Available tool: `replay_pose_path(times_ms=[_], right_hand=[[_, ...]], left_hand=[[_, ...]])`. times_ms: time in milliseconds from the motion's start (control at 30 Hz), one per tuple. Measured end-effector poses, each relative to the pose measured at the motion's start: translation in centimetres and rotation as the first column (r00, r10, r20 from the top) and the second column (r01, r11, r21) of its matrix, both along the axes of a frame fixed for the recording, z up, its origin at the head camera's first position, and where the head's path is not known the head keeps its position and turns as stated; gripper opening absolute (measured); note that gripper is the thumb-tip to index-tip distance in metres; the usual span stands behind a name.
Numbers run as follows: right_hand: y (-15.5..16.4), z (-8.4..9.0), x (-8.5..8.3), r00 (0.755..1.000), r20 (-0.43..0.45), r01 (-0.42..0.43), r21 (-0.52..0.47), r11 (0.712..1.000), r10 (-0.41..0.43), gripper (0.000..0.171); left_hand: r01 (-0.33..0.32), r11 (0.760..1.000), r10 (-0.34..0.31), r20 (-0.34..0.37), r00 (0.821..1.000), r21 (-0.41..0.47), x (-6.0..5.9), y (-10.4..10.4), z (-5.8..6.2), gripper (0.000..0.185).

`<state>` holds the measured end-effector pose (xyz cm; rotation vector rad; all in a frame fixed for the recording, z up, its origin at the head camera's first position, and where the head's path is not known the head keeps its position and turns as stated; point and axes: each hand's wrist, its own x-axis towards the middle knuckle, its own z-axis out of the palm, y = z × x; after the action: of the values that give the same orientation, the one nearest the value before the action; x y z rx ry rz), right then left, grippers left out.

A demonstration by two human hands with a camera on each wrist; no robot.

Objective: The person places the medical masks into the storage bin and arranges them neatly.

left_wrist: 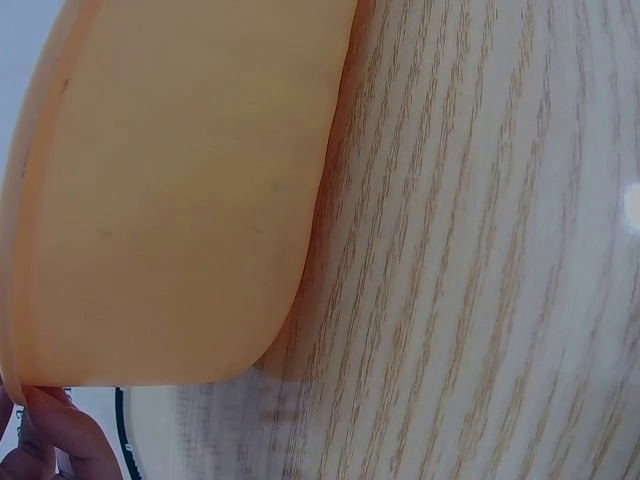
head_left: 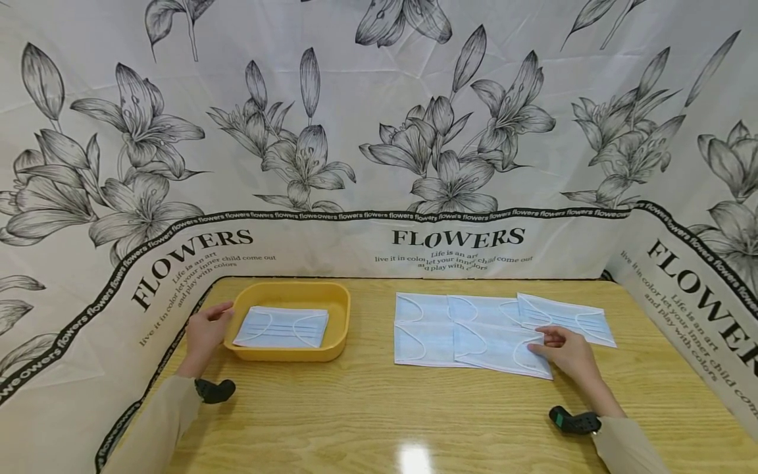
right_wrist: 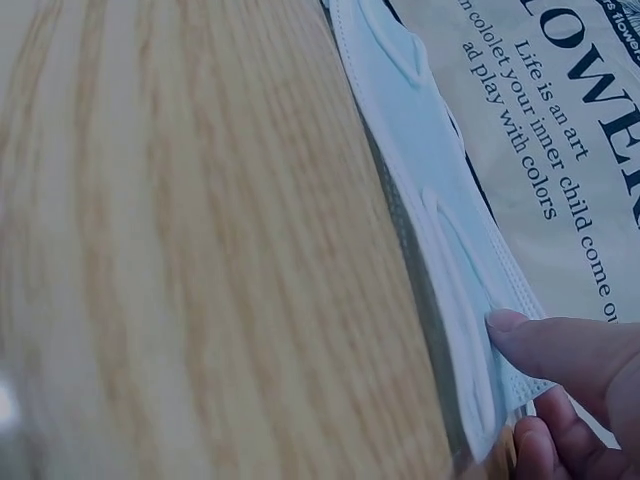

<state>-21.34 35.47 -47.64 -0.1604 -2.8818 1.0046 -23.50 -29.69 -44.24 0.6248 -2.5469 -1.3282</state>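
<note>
Nearest to me, both sleeves come in over the wooden surface (head_left: 367,421), each wrist carrying a dark strap-on camera. Taking the yellow tray (head_left: 340,316) as my landmark: my left hand (head_left: 204,336) sits against the tray's left rim, fingers (left_wrist: 60,425) curled at its edge, and the left wrist view shows fingertips touching the lip; I cannot tell whether they truly clamp it or only rest there. Inside the tray lies one pale blue face mask (head_left: 281,327), flat, ear loops upward. Well to the right of the tray, my right hand (head_left: 568,352) rests on the near-right corner of the front mask (head_left: 497,349); the right wrist view shows the thumb (right_wrist: 560,345) pressing on that mask's edge with the other fingers curled beneath, pinching it. Beyond and beside that mask, further masks (head_left: 450,316) lie overlapping in a loose spread, one (head_left: 565,318) angled off farthest from the tray. Behind everything stands the flower-printed backdrop (head_left: 379,131) lettered FLOWERS.
</note>
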Motion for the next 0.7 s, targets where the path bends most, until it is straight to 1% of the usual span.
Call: replay_pose_path(times_ms=[200,333,467,567,700], right_hand=[[0.24,0.31,0.29,0.999,-0.007,-0.031,0.010,0.999,0.031,0.052],[0.37,0.42,0.30,0.999,-0.027,-0.037,0.036,0.999,0.038,0.045],[0.48,0.52,0.30,0.998,-0.051,-0.025,0.067,0.997,0.029,0.039],[0.60,0.61,0.34,0.999,-0.033,-0.020,0.036,0.999,0.021,0.043],[0.66,0.68,0.43,0.999,0.007,-0.033,-0.065,0.997,0.034,0.045]], left_hand=[[-0.003,1.000,0.003,-0.010,1.000,-0.014,-0.07,-0.06,-0.08,0.035],[-0.001,1.000,0.001,-0.006,1.000,-0.015,-0.07,-0.06,-0.08,0.035],[0.003,1.000,-0.004,-0.006,1.000,-0.016,-0.07,-0.06,-0.10,0.035],[0.006,1.000,-0.006,-0.009,1.000,-0.011,-0.06,-0.05,-0.15,0.035],[0.004,1.000,-0.004,-0.013,1.000,-0.009,-0.07,-0.08,-0.27,0.036]])
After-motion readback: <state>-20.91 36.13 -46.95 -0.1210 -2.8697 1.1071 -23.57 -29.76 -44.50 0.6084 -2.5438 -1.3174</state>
